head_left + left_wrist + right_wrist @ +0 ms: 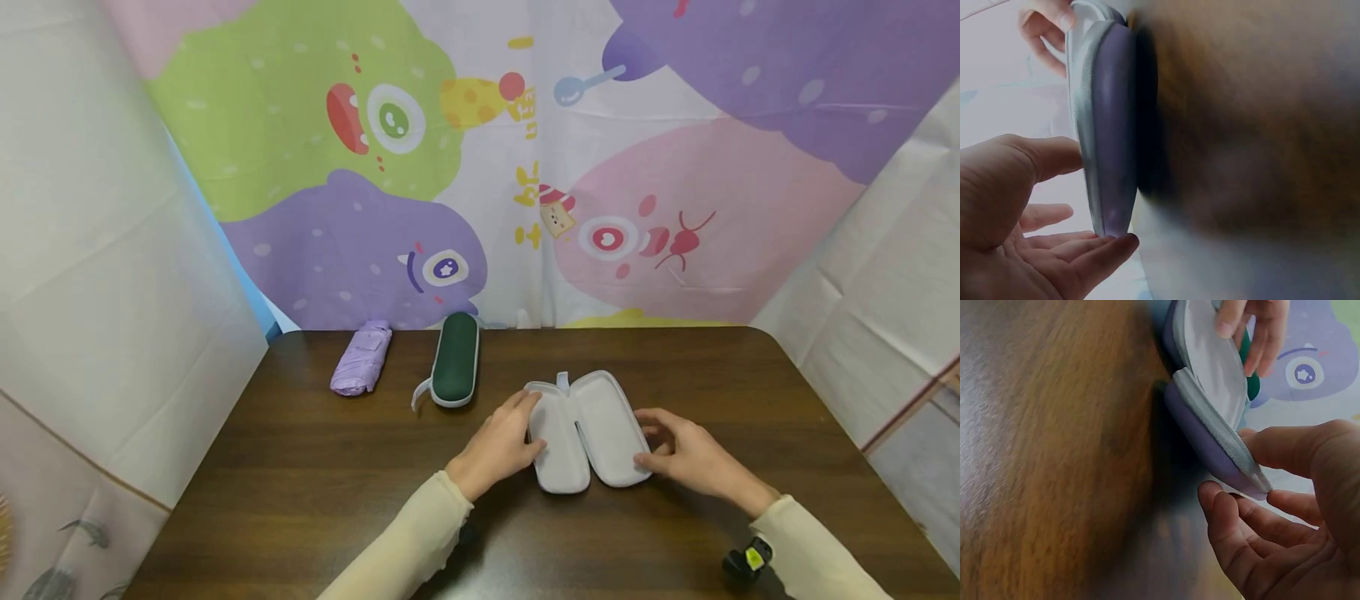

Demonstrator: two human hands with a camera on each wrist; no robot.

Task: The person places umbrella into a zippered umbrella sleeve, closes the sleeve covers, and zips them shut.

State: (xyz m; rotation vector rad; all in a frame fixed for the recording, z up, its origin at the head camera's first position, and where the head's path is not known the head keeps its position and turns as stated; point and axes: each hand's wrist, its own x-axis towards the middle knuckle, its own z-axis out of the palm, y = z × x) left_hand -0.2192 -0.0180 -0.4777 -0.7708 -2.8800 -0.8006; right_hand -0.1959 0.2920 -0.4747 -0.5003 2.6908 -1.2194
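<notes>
Head: purple-shelled, pale-grey-lined zip case (617,429) lies spread open on the dark-brown wood-grain table (300,517), at the picture's 5 o'clock. Left hand (498,440) at its 9 o'clock, right hand (693,457) at its 3. Dark-green oblong case (456,358) well apart, at its 10 o'clock.

Left wrist: thumb on rim, fingertips against outer shell, a light pinch; uneven pressure could let it slip.

Right wrist: thumb and curled fingers pinch the rim; if folded thus, fingertips could be trapped.
</notes>
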